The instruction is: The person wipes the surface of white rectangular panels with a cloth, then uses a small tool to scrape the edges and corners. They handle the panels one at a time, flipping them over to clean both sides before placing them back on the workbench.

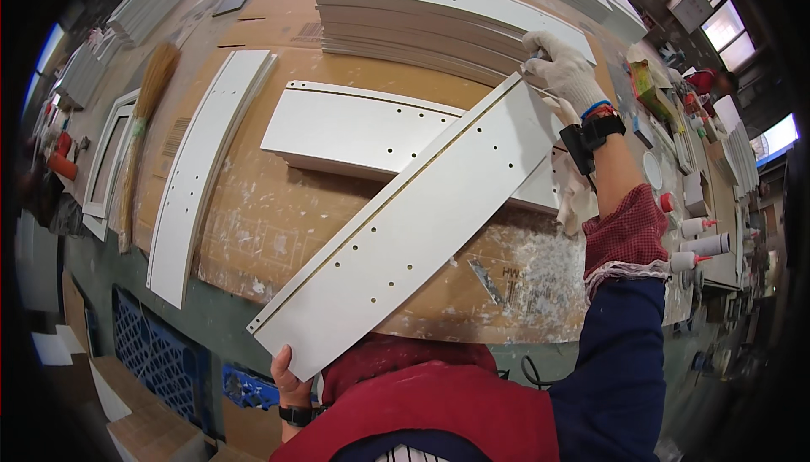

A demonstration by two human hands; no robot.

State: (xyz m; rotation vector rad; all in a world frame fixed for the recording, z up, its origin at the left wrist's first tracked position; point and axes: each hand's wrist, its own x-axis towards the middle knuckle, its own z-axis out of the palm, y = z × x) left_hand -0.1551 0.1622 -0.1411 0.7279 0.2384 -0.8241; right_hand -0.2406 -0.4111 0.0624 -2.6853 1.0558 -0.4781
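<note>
A long white drilled panel [405, 230] with a groove along one edge slants across the middle, its near end by my body. My bare left hand [291, 382] is closed on that near end, thumb on the top face. At the far end, my right hand [564, 72] in a white glove is raised with its fingers curled together. Something small may be pinched there; I cannot make it out. Beneath the slanted panel lies another white grooved panel [337, 129], partly covered. A stack of white panels [405, 27] stands behind, close to the right fingertips.
Cardboard [245, 217] covers the bench. More white panels [207, 167] lie at the left, next to a straw brush [152, 91] and a white frame [105, 158]. White bottles with red tips [688, 261] stand at the right. A blue plastic pallet [156, 348] is below the bench.
</note>
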